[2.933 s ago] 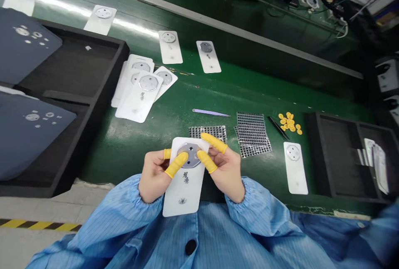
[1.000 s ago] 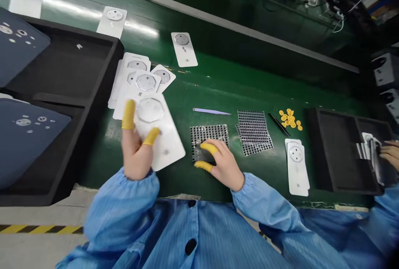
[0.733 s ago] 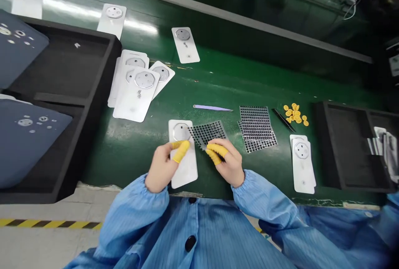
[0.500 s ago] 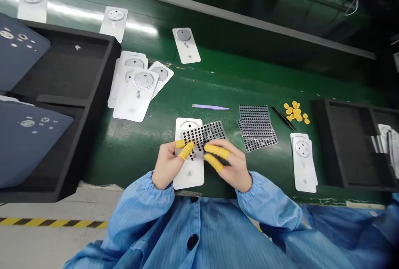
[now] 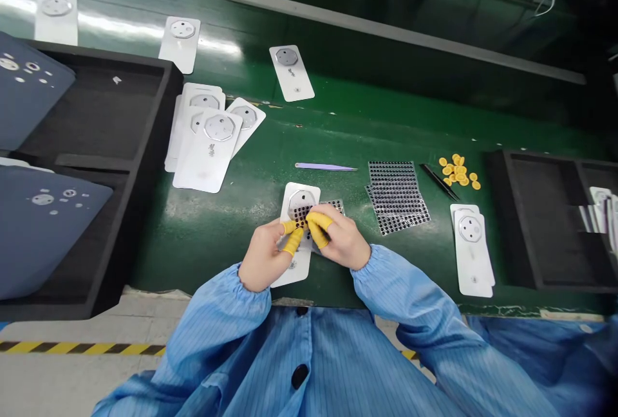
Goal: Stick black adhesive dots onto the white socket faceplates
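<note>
A clear sheet of black dot stickers (image 5: 302, 213) is held over a white card-shaped panel (image 5: 298, 266) lying on the bench. My left hand (image 5: 265, 255), with yellow finger cots on thumb and forefinger, pinches the sheet's left side. Against the sheet's middle, the cotted fingertips of my right hand (image 5: 342, 237) are pinched together. The sheet looks bent there, and its right part shows behind my right hand. Whether a single dot sits between the right fingertips is hidden. Above the panel lies a pair of purple tweezers (image 5: 326, 166).
More dot sheets (image 5: 398, 195), black tweezers (image 5: 439, 182) and yellow finger cots (image 5: 458, 171) lie to the right. Stacked white panels (image 5: 207, 153) lie left, others (image 5: 470, 256) right. Black trays (image 5: 140, 159) (image 5: 526, 224) flank the bench.
My right hand has moved left, its fingers closing near the left fingertips. The dot sheet is now bent and mostly covered. The white panel beneath has tilted slightly clockwise.
</note>
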A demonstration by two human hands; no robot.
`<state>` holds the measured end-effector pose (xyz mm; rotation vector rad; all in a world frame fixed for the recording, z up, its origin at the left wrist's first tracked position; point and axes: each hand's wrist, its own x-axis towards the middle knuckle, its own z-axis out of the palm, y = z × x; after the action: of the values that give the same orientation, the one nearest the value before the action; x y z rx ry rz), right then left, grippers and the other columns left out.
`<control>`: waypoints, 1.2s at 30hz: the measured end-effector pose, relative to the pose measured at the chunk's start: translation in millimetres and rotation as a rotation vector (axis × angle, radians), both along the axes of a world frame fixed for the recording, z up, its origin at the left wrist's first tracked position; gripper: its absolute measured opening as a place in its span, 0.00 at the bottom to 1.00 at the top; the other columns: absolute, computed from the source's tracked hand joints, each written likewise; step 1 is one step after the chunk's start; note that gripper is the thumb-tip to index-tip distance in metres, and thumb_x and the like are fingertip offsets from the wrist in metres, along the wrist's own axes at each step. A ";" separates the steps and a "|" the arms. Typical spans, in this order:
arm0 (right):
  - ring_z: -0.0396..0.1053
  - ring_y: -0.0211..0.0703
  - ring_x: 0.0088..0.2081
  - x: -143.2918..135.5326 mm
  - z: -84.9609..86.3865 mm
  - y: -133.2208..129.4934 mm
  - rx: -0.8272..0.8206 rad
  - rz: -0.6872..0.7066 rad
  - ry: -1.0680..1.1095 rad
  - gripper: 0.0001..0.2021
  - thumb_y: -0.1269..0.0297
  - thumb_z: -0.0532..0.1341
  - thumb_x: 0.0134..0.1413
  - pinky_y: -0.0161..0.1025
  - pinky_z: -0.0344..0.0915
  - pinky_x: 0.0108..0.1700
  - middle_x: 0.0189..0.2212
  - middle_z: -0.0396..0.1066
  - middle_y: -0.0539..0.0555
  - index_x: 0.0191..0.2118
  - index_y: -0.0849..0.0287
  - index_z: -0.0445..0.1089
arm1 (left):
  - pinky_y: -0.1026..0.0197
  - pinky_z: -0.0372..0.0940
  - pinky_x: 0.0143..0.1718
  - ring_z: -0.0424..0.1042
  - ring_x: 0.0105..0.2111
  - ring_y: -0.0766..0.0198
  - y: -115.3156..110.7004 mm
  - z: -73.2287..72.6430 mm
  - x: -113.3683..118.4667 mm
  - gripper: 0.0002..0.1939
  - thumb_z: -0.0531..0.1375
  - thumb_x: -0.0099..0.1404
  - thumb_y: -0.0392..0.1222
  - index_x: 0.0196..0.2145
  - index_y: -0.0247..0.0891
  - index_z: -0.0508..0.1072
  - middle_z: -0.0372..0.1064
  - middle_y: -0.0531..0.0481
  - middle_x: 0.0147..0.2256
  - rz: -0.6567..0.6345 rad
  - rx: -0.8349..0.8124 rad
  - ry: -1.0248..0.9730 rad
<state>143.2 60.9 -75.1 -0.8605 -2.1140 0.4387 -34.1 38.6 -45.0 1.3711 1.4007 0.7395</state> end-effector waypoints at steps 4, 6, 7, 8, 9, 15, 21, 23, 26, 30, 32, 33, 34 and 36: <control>0.70 0.42 0.41 4.8 -13.4 10.9 -0.083 -0.089 0.041 0.07 0.74 0.55 0.61 0.41 0.72 0.42 0.38 0.70 0.60 0.43 0.62 0.67 | 0.47 0.68 0.49 0.75 0.42 0.47 3.1 -4.8 -26.0 0.17 0.64 0.56 0.46 0.40 0.32 0.79 0.78 0.40 0.40 0.147 -0.025 0.069; 0.70 0.44 0.42 8.0 -10.8 14.7 -0.057 -0.078 0.032 0.08 0.74 0.56 0.60 0.44 0.71 0.43 0.39 0.70 0.61 0.43 0.61 0.67 | 0.47 0.65 0.54 0.74 0.47 0.46 -1.1 1.9 -41.6 0.19 0.62 0.59 0.46 0.44 0.31 0.77 0.77 0.39 0.44 0.322 0.026 0.138; 0.70 0.45 0.43 8.5 -6.7 15.2 -0.036 -0.086 0.031 0.09 0.75 0.56 0.59 0.45 0.71 0.43 0.40 0.70 0.61 0.45 0.60 0.67 | 0.48 0.65 0.55 0.73 0.49 0.47 -5.2 7.3 -46.8 0.20 0.62 0.60 0.45 0.48 0.32 0.75 0.75 0.40 0.46 0.405 0.073 0.153; 0.69 0.45 0.43 7.7 -0.8 14.8 -0.011 -0.101 0.032 0.11 0.75 0.57 0.59 0.45 0.71 0.43 0.40 0.71 0.61 0.46 0.60 0.67 | 0.48 0.65 0.55 0.72 0.50 0.47 -10.4 13.5 -49.1 0.25 0.62 0.61 0.44 0.54 0.34 0.70 0.74 0.41 0.49 0.467 0.118 0.136; 0.69 0.45 0.43 5.3 6.8 13.3 0.019 -0.118 0.037 0.13 0.76 0.58 0.58 0.45 0.71 0.42 0.41 0.71 0.60 0.47 0.59 0.67 | 0.49 0.67 0.54 0.73 0.50 0.48 -16.2 20.0 -48.3 0.31 0.62 0.61 0.42 0.61 0.37 0.62 0.72 0.42 0.51 0.494 0.145 0.080; 0.71 0.45 0.44 -23.8 61.0 -3.4 0.132 -0.028 0.076 0.18 0.76 0.57 0.59 0.48 0.74 0.46 0.41 0.74 0.57 0.53 0.56 0.65 | 0.51 0.73 0.47 0.73 0.51 0.48 -43.8 42.4 -7.7 0.44 0.61 0.62 0.37 0.68 0.47 0.42 0.70 0.42 0.54 0.354 0.070 -0.311; 0.69 0.51 0.52 -18.2 73.4 -14.0 0.143 0.063 -0.068 0.19 0.76 0.55 0.58 0.56 0.72 0.52 0.48 0.73 0.63 0.55 0.61 0.64 | 0.50 0.71 0.50 0.71 0.52 0.47 -51.6 40.1 3.1 0.39 0.62 0.60 0.31 0.64 0.51 0.55 0.69 0.48 0.55 0.325 0.124 -0.359; 0.66 0.54 0.56 -14.1 71.6 -17.4 0.135 0.090 -0.097 0.19 0.74 0.57 0.57 0.56 0.71 0.52 0.51 0.70 0.67 0.55 0.64 0.64 | 0.49 0.70 0.52 0.70 0.53 0.46 -52.6 39.7 3.1 0.40 0.63 0.58 0.30 0.65 0.51 0.54 0.68 0.48 0.56 0.343 0.126 -0.369; 0.64 0.56 0.58 -13.0 69.7 -20.5 0.109 0.087 -0.098 0.20 0.72 0.58 0.57 0.57 0.72 0.52 0.55 0.67 0.67 0.56 0.62 0.64 | 0.48 0.70 0.52 0.69 0.54 0.45 -53.2 40.5 4.8 0.40 0.63 0.59 0.31 0.65 0.49 0.54 0.67 0.47 0.57 0.381 0.110 -0.380; 0.62 0.57 0.60 -14.4 70.4 -19.2 0.111 0.084 -0.112 0.22 0.73 0.57 0.56 0.57 0.72 0.53 0.57 0.64 0.70 0.58 0.65 0.61 | 0.51 0.71 0.51 0.68 0.55 0.47 -53.3 38.9 5.3 0.40 0.61 0.60 0.32 0.66 0.48 0.52 0.65 0.47 0.59 0.340 0.149 -0.328; 0.60 0.58 0.61 -13.2 71.3 -17.7 0.100 0.110 -0.133 0.21 0.73 0.56 0.57 0.57 0.71 0.53 0.57 0.63 0.71 0.57 0.67 0.61 | 0.54 0.72 0.49 0.69 0.54 0.47 -53.8 37.0 3.9 0.43 0.62 0.57 0.29 0.66 0.49 0.51 0.65 0.46 0.59 0.302 0.177 -0.276; 0.60 0.58 0.61 -12.2 71.5 -17.2 0.086 0.124 -0.142 0.21 0.72 0.55 0.58 0.58 0.71 0.53 0.58 0.62 0.71 0.57 0.67 0.62 | 0.54 0.72 0.48 0.70 0.53 0.47 -54.0 36.4 3.2 0.44 0.62 0.56 0.28 0.66 0.49 0.51 0.65 0.46 0.59 0.290 0.182 -0.255; 0.59 0.58 0.61 -11.2 71.6 -17.0 0.071 0.135 -0.151 0.20 0.71 0.55 0.59 0.58 0.71 0.53 0.59 0.61 0.70 0.57 0.67 0.62 | 0.54 0.72 0.47 0.71 0.53 0.47 -54.1 36.3 2.6 0.45 0.63 0.55 0.28 0.66 0.48 0.52 0.65 0.46 0.58 0.289 0.176 -0.242; 0.58 0.59 0.62 -9.5 71.3 -17.9 0.043 0.140 -0.177 0.19 0.68 0.54 0.61 0.59 0.70 0.54 0.61 0.58 0.70 0.57 0.67 0.62 | 0.54 0.72 0.47 0.71 0.52 0.47 -53.3 37.5 2.2 0.44 0.64 0.53 0.28 0.65 0.47 0.55 0.66 0.45 0.58 0.334 0.124 -0.256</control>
<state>133.7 43.0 -3.8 -0.7534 -2.3479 0.4000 -31.9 -14.8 -7.5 1.0987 1.4101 1.1946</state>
